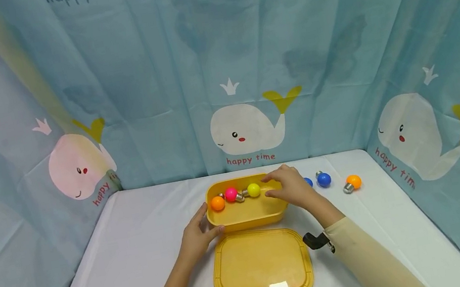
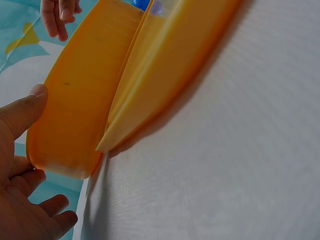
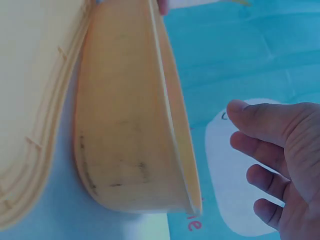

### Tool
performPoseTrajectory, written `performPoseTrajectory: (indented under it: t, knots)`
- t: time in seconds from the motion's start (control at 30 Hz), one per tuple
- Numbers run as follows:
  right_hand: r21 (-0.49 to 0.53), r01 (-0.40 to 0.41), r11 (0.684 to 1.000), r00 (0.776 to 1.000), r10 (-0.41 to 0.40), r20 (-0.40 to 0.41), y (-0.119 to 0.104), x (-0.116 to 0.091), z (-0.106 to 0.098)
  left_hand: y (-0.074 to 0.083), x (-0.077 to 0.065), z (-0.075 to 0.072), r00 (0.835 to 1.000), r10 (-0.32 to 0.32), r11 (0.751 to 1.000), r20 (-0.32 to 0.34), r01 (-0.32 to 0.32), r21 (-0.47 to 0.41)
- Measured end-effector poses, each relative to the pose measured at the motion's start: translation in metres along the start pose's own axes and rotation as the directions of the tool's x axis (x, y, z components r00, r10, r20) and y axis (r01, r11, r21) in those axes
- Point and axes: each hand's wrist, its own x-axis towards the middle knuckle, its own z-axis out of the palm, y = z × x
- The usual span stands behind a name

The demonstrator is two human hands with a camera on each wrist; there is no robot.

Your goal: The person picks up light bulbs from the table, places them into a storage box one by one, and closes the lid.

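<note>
Our left hand [image 1: 195, 236] grips the left end of the yellow rectangular plastic box [image 1: 244, 224], far centre; our right hand [image 1: 292, 188], loosely spread, empty, is over its right end. We're probably loading; next likely means pinching the round blue metal-based bulb [image 1: 323, 180] at far right.

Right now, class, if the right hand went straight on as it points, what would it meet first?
The right hand would probably meet the yellow bulb in the yellow box first; its height is unclear from the head view, so it might pass above.
</note>
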Motion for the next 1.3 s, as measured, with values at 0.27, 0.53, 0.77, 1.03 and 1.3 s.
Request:
performPoseTrajectory:
  t: [0.27,0.53,0.77,1.03,1.3]
  knots:
    - [0.043,0.053,0.998,0.997,-0.05,-0.056,-0.002,-0.032,-0.004,0.001,-0.001,0.001,1.0,0.006,1.0,-0.003,-0.006,-0.003]
    - [0.086,0.064,0.994,0.993,-0.055,-0.106,-0.004,-0.047,-0.005,0.003,-0.001,0.0,1.0,0.004,1.0,-0.004,-0.004,0.006]
    - [0.092,0.104,0.99,0.982,-0.088,-0.168,-0.002,-0.053,-0.008,0.0,0.0,0.001,1.0,0.002,1.0,-0.007,-0.002,0.007]
    - [0.087,0.067,0.994,0.984,-0.051,-0.17,0.007,-0.056,-0.018,0.001,0.0,0.002,1.0,-0.003,1.0,-0.002,0.003,0.005]
    - [0.099,0.041,0.994,0.959,-0.011,-0.283,0.028,-0.061,-0.049,0.001,0.0,0.001,1.0,-0.003,1.0,0.007,0.003,0.008]
